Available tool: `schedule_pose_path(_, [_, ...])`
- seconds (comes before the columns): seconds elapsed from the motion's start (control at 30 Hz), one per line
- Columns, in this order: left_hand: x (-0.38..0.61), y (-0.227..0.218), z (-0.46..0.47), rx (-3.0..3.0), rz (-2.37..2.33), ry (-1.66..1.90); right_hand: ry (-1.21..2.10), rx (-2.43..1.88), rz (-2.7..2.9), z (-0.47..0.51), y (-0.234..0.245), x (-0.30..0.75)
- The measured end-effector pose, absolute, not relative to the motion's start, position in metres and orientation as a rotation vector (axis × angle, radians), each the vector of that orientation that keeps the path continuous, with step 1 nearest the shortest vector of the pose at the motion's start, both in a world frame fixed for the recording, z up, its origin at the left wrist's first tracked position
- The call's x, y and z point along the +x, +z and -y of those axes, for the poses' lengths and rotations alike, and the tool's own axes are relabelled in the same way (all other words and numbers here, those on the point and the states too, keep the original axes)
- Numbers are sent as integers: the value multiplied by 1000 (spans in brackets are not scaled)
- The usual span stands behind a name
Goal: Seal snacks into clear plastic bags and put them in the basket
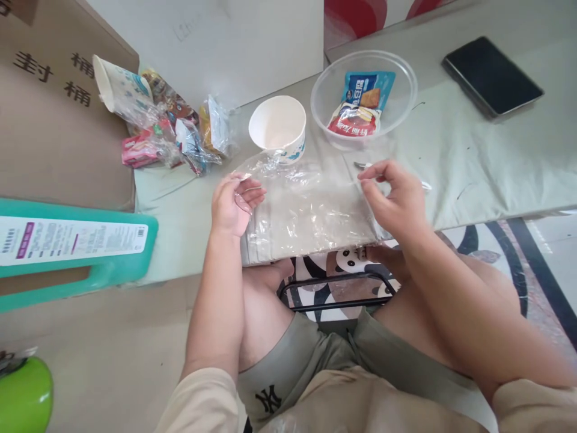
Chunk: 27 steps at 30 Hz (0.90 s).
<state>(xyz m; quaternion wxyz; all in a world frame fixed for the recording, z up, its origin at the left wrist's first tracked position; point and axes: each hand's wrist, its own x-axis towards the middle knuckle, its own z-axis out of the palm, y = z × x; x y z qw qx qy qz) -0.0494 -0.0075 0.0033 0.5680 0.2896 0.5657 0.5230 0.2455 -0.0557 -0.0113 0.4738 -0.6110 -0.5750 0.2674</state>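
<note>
A clear plastic bag (306, 207) lies flat at the table's near edge, stretched between my hands. My left hand (234, 201) pinches its left top corner with curled fingers. My right hand (392, 195) pinches the bag's right top edge. Just behind the bag stands an empty white paper cup (278, 127). To its right sits a clear plastic bowl (396, 78) holding two snack packets (360, 105).
A pile of wrapped snacks and a tipped paper cup (157, 120) lies at the back left beside a cardboard box (54, 108). A dark tablet (491, 75) rests at the far right. A teal stool (76, 246) stands at left. My knees are under the table edge.
</note>
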Motion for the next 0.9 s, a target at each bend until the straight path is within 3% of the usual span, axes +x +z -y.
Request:
schedule_pose_path(0.13, [-52,-4,5,822,-1370,1230,696,-1393,1279,62,-10,251])
schedule_pose_path(0.4, [-52,-7,7,866,-1378,1195,1160,-1522,1158,60,-11,252])
schedule_pose_path(0.77, [-47,-3,7,878,-1435,1280,1048,-1520,1044,59,-9,256])
schedule_pose_path(0.9, [-47,-1,9,869,-1436,1267,1174,-1519,1029,57,-9,258])
